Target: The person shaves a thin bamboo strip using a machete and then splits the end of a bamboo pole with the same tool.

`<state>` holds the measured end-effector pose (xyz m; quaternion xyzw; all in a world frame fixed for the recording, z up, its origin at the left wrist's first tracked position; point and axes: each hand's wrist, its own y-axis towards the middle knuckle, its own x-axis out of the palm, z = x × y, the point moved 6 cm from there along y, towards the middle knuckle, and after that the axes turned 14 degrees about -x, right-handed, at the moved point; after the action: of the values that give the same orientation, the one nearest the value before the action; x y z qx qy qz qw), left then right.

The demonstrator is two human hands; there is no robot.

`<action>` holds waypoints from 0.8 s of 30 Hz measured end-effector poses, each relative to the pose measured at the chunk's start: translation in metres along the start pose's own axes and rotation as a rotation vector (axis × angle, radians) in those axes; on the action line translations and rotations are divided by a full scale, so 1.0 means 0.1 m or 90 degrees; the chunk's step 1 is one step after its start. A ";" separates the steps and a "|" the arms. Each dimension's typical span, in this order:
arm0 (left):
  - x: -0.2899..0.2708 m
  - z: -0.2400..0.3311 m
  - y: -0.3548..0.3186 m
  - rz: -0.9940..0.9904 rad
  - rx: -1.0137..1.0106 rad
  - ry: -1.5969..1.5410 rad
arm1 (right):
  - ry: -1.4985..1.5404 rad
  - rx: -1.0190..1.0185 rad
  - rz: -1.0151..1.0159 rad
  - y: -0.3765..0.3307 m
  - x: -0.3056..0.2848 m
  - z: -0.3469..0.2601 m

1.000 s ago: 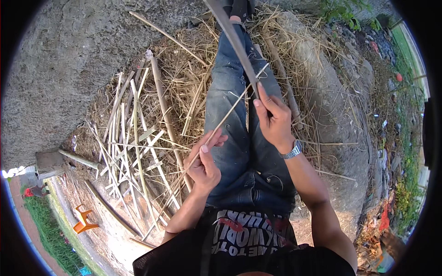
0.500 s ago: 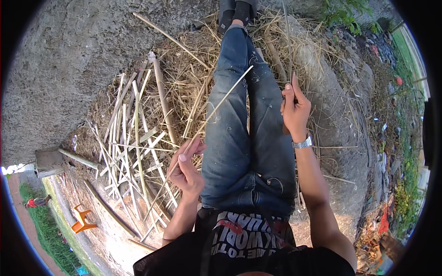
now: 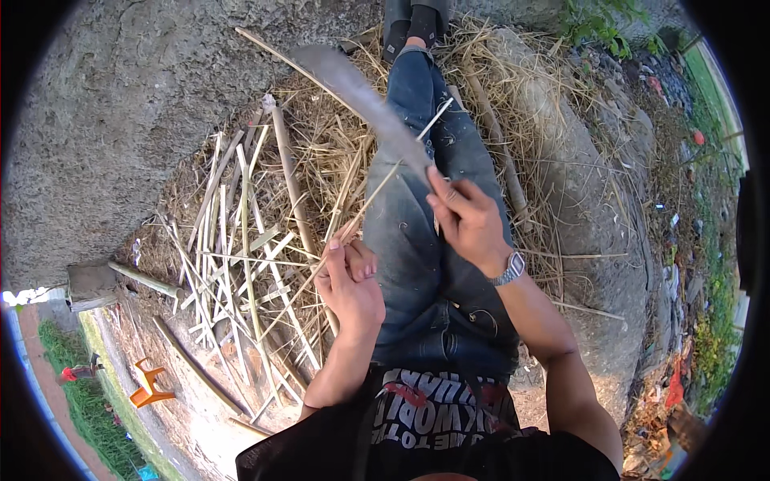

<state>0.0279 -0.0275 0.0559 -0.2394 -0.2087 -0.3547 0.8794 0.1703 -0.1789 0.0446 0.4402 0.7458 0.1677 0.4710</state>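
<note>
The left hand (image 3: 350, 280) pinches a bamboo strip (image 3: 385, 185) slantwise above the jeans (image 3: 409, 268), likely steadying it; the right hand (image 3: 472, 220) grips a machete's (image 3: 361, 96) near end, the blade crossing the strip.

We record a black short-sleeved T-shirt (image 3: 449, 450), its chest print in whitish block lettering with red patches. On the right we note a wristwatch (image 3: 512, 268) with a silver-toned link bracelet and a squarish face. We find the left hand (image 3: 350, 295) and the right hand (image 3: 472, 228) bare. The jeans (image 3: 409, 256) are blue denim, faded on the thighs, darker toward the waist, visibly seamed at the fly and marked with pale specks. Below them we see dark socks (image 3: 423, 26) bearing small pale motifs, and grey footwear (image 3: 397, 10), partly cut off.
</note>
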 end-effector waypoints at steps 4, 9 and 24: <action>-0.04 0.02 0.00 0.001 0.000 0.021 | 0.024 0.130 0.060 0.02 -0.16 0.27; 0.02 -0.08 0.05 -0.016 -0.061 0.010 | 0.076 0.004 0.010 -0.06 -0.08 -0.26; -0.33 0.18 0.04 -0.042 0.132 0.346 | 0.212 0.418 0.286 -0.13 -0.63 0.87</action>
<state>0.0059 0.0023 0.0511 -0.0374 -0.0086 -0.4112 0.9107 0.2483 -0.2515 0.0270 0.6850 0.7112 0.0884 0.1313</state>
